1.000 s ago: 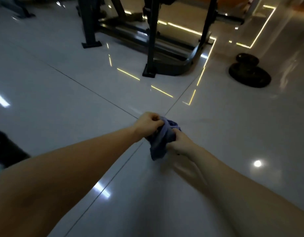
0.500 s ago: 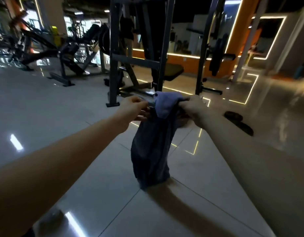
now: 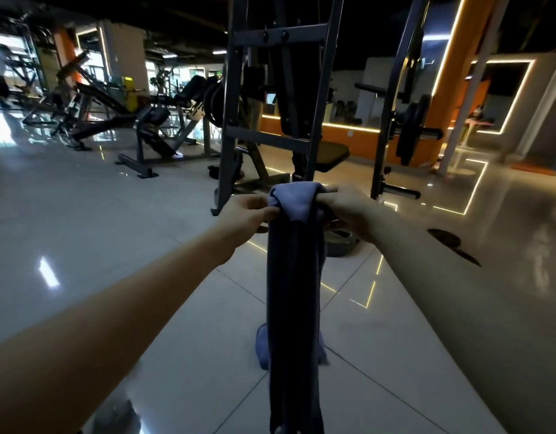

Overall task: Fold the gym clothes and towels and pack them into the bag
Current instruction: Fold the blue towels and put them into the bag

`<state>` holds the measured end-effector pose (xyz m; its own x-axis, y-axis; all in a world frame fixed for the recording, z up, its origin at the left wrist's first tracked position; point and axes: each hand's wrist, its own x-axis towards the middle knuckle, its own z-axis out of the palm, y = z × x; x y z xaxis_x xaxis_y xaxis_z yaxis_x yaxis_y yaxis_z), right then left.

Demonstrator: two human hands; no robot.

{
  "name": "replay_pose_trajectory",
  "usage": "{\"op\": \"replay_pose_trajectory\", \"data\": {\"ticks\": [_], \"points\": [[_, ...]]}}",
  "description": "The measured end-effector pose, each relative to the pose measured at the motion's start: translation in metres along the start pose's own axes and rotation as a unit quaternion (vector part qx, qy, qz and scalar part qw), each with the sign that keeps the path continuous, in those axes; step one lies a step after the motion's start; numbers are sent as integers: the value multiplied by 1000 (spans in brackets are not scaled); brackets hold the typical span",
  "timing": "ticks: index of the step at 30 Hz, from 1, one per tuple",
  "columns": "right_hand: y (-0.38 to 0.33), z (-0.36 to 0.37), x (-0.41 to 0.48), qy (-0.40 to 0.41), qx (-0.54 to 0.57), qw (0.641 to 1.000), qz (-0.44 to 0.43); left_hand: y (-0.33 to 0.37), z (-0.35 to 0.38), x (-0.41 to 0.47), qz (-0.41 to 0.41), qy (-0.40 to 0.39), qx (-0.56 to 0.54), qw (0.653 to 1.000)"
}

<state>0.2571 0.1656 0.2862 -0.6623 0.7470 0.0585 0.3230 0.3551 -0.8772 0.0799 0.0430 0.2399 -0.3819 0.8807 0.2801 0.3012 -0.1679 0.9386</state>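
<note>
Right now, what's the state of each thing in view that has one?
blue cloth: unfolded, hanging long and bunched, held up by its top edge.
left hand: pinches the cloth's top, left side.
right hand: grips the cloth's top, right side.
weight plate: lying flat behind the cloth.

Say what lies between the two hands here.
In the head view, only the bunched top of the blue cloth lies between the left hand and right hand; both pinch it, and the rest hangs down.

Dark weight machines [image 3: 267, 139] stand on glossy tiled floor [image 3: 113, 233].
</note>
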Motion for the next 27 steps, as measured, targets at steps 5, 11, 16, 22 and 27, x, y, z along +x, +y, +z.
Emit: {"op": "replay_pose_trajectory", "data": {"ticks": [5,11,16,22,27], "points": [[-4,-13,3,-111,48,993,-6,-7,-12,9,-58,109,-80,989],[7,-4,12,-90,-61,994,29,-44,-18,12,-178,157,-58,970],[11,1,21,-122,-45,991,17,-47,-7,6,-119,101,-39,987],[14,-3,22,-132,-24,990,38,-42,9,4,-1,-110,85,990],[15,-7,19,-89,-56,992,67,-44,15,5,72,-49,150,985]]}}
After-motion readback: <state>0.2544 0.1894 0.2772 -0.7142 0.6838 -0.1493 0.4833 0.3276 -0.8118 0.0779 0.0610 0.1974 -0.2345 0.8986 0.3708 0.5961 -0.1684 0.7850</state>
